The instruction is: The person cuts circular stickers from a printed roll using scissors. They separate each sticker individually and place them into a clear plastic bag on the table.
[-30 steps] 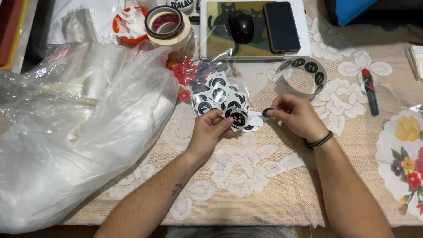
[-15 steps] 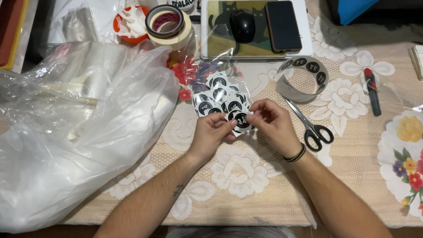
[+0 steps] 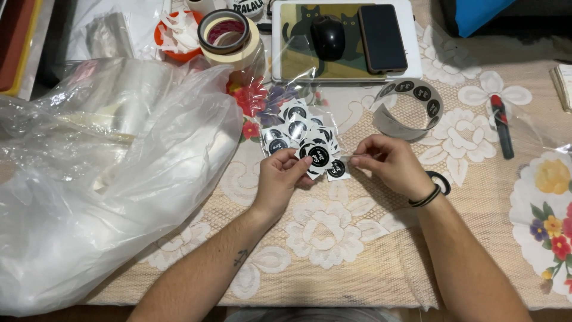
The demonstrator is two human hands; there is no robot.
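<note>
So the left hand (image 3: 280,179) pinches a round black sticker (image 3: 317,157) over the sticker pile (image 3: 298,128) — right hand (image 3: 387,164) fingers pinched at its backing; peeling needs a steady pull.

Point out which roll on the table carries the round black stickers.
The loose grey backing strip curled beside the tablet, above the right hand. The stacked tape rolls near the orange bowl are bare.

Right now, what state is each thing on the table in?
Left hand: pinching a round black sticker.
Right hand: fingers closed at the clear bag's edge.
Sticker bag: lying flat, stickers inside.
Sticker strip: curled in a loop.
Phone: screen dark.
Tape rolls: stacked.
Big plastic bag: crumpled, bulging.
</note>
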